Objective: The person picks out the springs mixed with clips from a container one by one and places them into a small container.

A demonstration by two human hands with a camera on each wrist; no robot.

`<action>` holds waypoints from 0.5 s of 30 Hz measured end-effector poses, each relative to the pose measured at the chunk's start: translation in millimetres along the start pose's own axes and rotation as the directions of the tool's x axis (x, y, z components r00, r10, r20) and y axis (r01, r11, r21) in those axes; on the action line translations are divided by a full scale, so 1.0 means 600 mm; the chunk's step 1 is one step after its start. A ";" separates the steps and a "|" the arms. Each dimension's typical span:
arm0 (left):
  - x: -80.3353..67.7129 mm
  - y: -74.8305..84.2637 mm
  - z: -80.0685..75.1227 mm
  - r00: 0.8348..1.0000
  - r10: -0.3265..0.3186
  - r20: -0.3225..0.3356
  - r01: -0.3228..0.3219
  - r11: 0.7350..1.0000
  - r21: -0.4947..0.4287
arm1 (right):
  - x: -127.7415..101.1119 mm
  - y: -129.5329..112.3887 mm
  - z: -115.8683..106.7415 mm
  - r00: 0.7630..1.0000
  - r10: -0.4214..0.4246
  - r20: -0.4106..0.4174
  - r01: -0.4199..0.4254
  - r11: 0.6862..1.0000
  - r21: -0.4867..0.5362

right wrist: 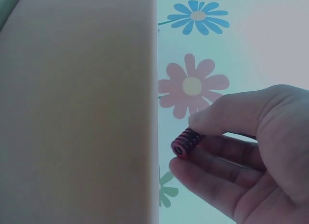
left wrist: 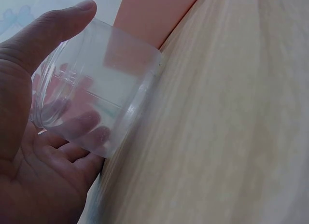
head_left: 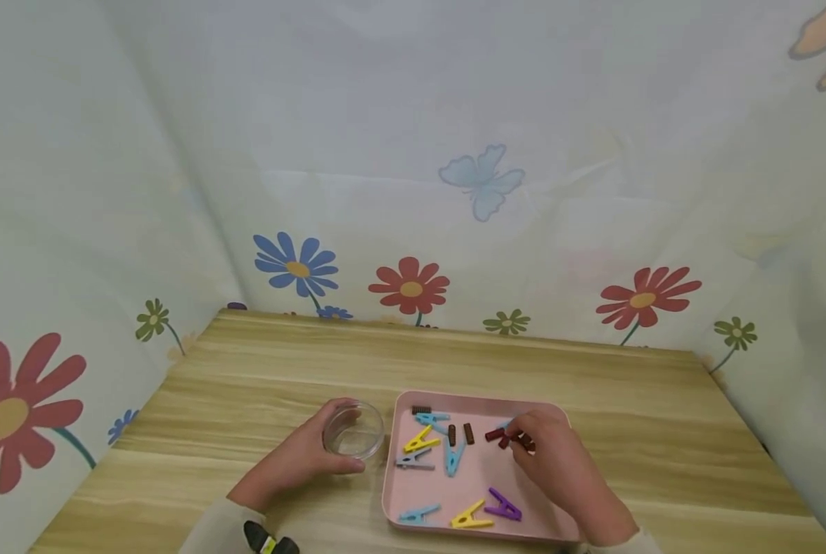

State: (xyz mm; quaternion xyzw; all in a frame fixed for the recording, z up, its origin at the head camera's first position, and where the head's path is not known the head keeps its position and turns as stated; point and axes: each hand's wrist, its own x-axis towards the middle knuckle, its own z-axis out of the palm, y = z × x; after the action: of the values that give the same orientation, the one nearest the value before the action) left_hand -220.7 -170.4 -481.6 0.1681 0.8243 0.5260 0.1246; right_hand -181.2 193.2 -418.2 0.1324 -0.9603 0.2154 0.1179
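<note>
Gripping a clear jar (head_left: 354, 431), the left hand (head_left: 295, 462) wraps thumb and fingers round its wall — the jar stands on the wooden table (head_left: 261, 369), just beside the pink tray (head_left: 478, 402). In the tray lie coloured clothespins and brown springs (head_left: 460, 435). Further right, the right hand (head_left: 558, 465) pinches a dark red spring (right wrist: 186, 143) between thumb and fingers — held over the tray's far right part.

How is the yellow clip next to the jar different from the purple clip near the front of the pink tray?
The yellow clip sits in the tray's left half, close to the clear jar that the left hand holds. The purple clip lies nearer the front edge, just beside the right hand. They differ in colour. Both lie flat, untouched.
</note>
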 end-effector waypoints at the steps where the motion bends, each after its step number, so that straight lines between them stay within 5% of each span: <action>1: 0.000 0.000 0.000 1.000 0.000 0.002 0.000 1.000 0.002 | -0.001 -0.001 0.001 1.000 0.000 -0.004 0.000 1.000 0.005; 7: 0.000 -0.002 0.002 1.000 -0.013 -0.002 0.013 1.000 0.019 | -0.005 -0.006 0.004 1.000 -0.001 -0.024 0.002 1.000 0.019; 15: 0.003 -0.004 0.001 0.999 -0.035 -0.024 0.035 0.999 0.011 | 0.003 -0.012 0.008 0.988 -0.112 -0.105 0.117 0.992 0.041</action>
State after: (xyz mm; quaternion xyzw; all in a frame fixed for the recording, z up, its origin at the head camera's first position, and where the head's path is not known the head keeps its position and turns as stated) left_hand -222.3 -170.0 -484.1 0.1482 0.8316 0.5209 0.1229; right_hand -181.3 184.4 -419.2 0.1788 -0.9385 0.2374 0.1759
